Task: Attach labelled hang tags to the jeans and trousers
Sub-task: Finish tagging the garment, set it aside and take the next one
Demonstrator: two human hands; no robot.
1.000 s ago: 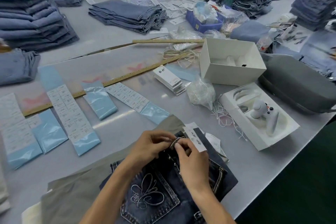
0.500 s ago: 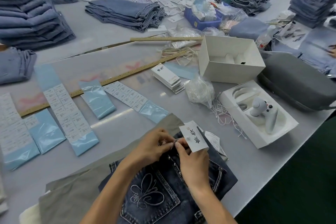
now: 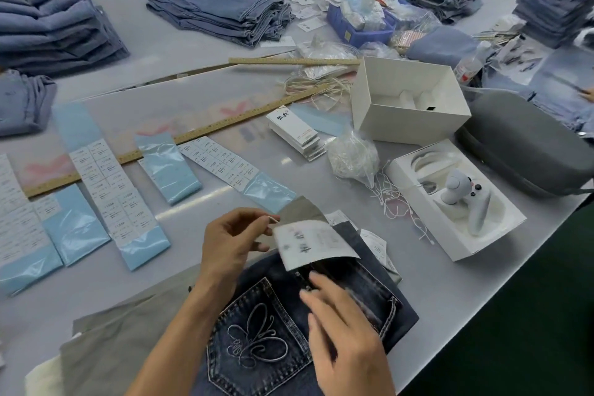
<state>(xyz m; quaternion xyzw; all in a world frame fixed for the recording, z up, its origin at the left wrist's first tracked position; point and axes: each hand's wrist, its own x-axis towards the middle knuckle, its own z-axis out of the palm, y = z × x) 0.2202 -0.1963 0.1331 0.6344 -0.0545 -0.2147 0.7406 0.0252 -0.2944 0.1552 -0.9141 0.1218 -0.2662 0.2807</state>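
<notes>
One white card hang tag (image 3: 316,246), blurred and tilted, hangs over the waistband of the dark blue jeans with a stitched butterfly pocket (image 3: 257,344), which lie at the near edge of the bench on top of folded grey-green trousers (image 3: 128,331). The left hand (image 3: 234,241) has its fingers curled, thumb and forefinger pinching the tip of a thin white string (image 3: 273,219) just beside the tag's upper corner. The right hand (image 3: 344,325) hovers over the waistband with fingers straight and loosely spread, gripping nothing.

Judging by the tag sitting at the waistband with its string in the pinch, this pair looks nearly tagged, perhaps with the loop left to pull snug. Much remains: the trousers underneath show no tag, and stacks of folded light blue jeans (image 3: 221,13) wait toward the far edge. Sheets of printed white labels on pale blue backing (image 3: 111,183) lie along the left side, and a small stack of white tags (image 3: 297,132) rests mid-bench beside a clear bag of white strings (image 3: 352,156).

Motion blur hides the tag's print and whether the string is already closed through a belt loop. The jeans' lower part is cut off by the frame.
</notes>
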